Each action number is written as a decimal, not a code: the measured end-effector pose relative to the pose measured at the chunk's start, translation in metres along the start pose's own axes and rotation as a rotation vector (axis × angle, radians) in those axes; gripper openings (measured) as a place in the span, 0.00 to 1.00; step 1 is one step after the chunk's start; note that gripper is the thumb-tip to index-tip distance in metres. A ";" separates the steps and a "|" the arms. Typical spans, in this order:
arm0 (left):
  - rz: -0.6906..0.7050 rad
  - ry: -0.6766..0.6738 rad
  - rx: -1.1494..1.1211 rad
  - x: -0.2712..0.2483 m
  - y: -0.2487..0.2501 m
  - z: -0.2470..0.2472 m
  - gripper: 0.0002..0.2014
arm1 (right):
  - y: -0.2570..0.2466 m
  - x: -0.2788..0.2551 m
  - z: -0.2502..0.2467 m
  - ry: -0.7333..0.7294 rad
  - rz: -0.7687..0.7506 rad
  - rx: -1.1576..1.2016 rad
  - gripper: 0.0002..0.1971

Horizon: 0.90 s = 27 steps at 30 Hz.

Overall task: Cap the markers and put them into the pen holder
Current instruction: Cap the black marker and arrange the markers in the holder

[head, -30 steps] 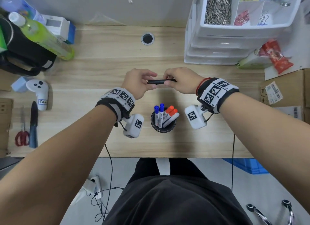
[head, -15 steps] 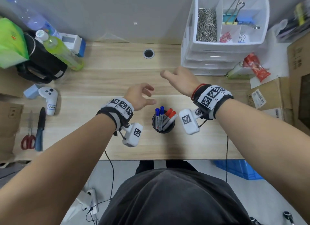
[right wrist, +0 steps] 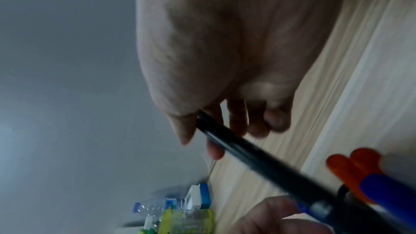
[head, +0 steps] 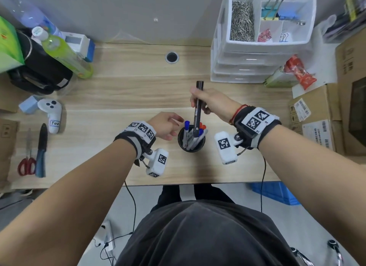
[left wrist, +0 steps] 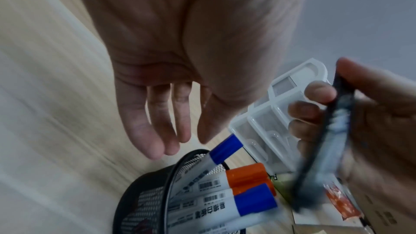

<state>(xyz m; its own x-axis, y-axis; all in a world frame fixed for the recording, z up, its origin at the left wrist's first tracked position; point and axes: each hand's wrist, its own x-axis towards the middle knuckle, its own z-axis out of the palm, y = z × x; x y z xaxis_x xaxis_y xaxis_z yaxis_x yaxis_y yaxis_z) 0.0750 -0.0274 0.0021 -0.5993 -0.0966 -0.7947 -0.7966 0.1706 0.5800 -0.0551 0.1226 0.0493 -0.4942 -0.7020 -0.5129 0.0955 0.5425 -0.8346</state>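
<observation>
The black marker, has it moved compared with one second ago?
Yes. The black marker lay level between both hands beyond the pen holder; now the right hand alone holds it upright, its lower end at the holder's mouth.

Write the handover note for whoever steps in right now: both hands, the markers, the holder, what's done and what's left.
Right hand: grips the black marker mid-barrel, nearly upright, its lower end at the mouth of the pen holder.
Left hand: holds nothing, fingers relaxed, just left of the holder's rim.
Holder: black mesh cup near the desk's front edge, with the blue-capped markers and the orange-capped markers already standing in it.
Done: those markers capped and stowed.
Left: lower the black marker in and let go. No other loose markers show on the desk.
</observation>
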 end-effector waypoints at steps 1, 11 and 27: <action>-0.004 -0.039 0.027 -0.001 0.000 0.000 0.17 | 0.005 -0.002 0.000 -0.026 -0.001 -0.020 0.20; 0.025 -0.038 0.150 0.001 -0.005 0.018 0.17 | 0.034 -0.012 0.005 -0.136 -0.116 -0.613 0.25; 0.170 0.312 0.161 0.009 0.003 0.013 0.22 | 0.050 0.019 0.020 -0.026 -0.135 -0.496 0.28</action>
<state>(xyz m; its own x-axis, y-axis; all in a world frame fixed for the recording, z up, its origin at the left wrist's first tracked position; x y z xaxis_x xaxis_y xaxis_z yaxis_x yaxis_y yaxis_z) 0.0689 -0.0151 -0.0056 -0.7369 -0.3434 -0.5823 -0.6759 0.3593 0.6435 -0.0422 0.1273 -0.0061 -0.4518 -0.7888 -0.4168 -0.3920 0.5952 -0.7014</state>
